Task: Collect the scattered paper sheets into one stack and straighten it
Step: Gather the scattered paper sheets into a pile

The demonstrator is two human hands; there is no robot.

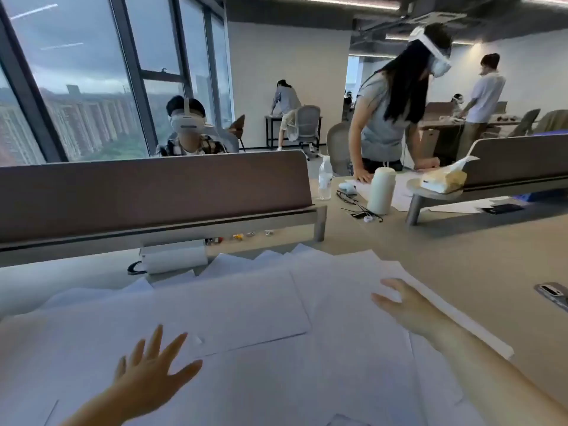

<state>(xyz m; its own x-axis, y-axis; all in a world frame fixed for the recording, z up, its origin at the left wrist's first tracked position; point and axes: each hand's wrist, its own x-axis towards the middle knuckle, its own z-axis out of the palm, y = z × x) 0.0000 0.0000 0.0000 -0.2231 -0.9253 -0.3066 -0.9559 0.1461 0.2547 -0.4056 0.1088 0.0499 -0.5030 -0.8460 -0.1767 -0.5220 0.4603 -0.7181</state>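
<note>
The paper sheets [246,305] lie fanned loosely across the near end of the beige desk [461,256], plain white, overlapping at odd angles with corners poking out toward the grey divider panel [153,192]. The left hand [150,373] hovers or rests low over them with fingers spread straight. The right hand [402,305] lies flat on the sheets' right side, fingers relaxed, pinching nothing.
</note>
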